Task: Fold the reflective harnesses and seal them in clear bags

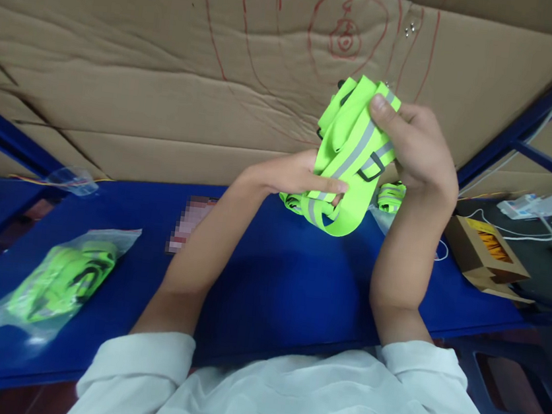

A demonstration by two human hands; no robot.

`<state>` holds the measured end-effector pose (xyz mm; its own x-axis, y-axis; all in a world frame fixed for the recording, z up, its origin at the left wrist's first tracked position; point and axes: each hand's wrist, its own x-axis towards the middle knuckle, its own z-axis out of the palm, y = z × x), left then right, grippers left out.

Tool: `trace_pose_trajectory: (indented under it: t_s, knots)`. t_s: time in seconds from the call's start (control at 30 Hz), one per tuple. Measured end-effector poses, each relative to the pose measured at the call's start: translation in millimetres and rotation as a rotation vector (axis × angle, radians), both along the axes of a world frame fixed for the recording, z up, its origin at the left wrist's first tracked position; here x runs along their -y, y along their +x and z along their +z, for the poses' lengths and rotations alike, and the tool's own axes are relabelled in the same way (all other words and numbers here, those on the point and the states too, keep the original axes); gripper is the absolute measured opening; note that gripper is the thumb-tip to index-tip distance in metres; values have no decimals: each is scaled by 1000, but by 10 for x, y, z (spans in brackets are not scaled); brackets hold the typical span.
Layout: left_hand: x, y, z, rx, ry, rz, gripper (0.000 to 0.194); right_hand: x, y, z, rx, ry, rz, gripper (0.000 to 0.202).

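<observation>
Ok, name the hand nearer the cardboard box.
Right: the right hand, gripping the green straps, is left of the cardboard box; the left hand, gripping the same straps, is farther left.

Moderate, soft light; white glare on the surface (pixel 13 363) at lower left; slight blur, wide-angle stretching toward the edges.

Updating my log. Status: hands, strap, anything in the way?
Left hand, right hand: gripping neon strap. Held up over blue table. No blockage seen; bagged bundle off left.
</observation>
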<state>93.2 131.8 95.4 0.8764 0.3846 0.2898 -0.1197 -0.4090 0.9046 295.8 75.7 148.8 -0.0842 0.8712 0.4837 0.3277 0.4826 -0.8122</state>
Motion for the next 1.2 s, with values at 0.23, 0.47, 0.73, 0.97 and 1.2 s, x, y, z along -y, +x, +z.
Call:
trace_pose_trajectory:
  t_s: [0.23,0.47,0.73,0.97,1.2]
  knots:
    - [19,-1,22,90,-250,114,58,59,-159,20,117,155,-164,42]
    - [71,123,-68,77,-342,17,47,87,-203,35,174,166,-134,40]
    - [17,-85,75,-27,90,82,36,63,-110,24,-48,75,-26,42]
    - [52,-362,273,-173,193,-19,38,-160,-228,-61,-120,-265,166,50]
    - [28,-429,268,-66,189,105,39,-253,-360,-145,-99,-267,198,49]
